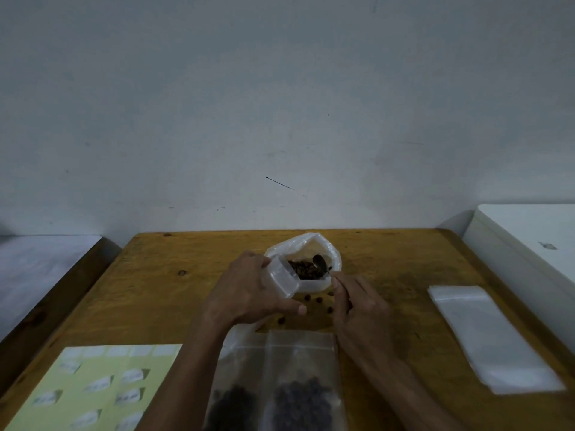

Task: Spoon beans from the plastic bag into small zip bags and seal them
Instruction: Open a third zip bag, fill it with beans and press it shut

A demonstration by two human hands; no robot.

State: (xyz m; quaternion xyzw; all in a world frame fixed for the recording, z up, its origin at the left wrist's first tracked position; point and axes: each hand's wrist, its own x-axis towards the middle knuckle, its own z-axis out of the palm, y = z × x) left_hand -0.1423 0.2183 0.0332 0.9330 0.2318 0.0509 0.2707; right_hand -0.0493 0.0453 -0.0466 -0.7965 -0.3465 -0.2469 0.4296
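A white plastic bag [314, 244] lies open on the wooden table [174, 275], with dark brown beans [303, 269] showing inside. My left hand [249, 290] holds a small clear zip bag [281, 276] with its open mouth at the plastic bag's edge. My right hand [357, 301] grips the handle of a spoon [320, 262], whose bowl hovers over the beans. Several loose beans [317, 300] lie on the table between my hands. Two filled zip bags [298, 384] lie flat near the table's front edge.
A stack of clear zip bags [494, 337] lies at the right. A yellow sheet of white labels [93, 390] sits at the front left. White surfaces flank the table on both sides [535, 237]. A grey wall rises behind.
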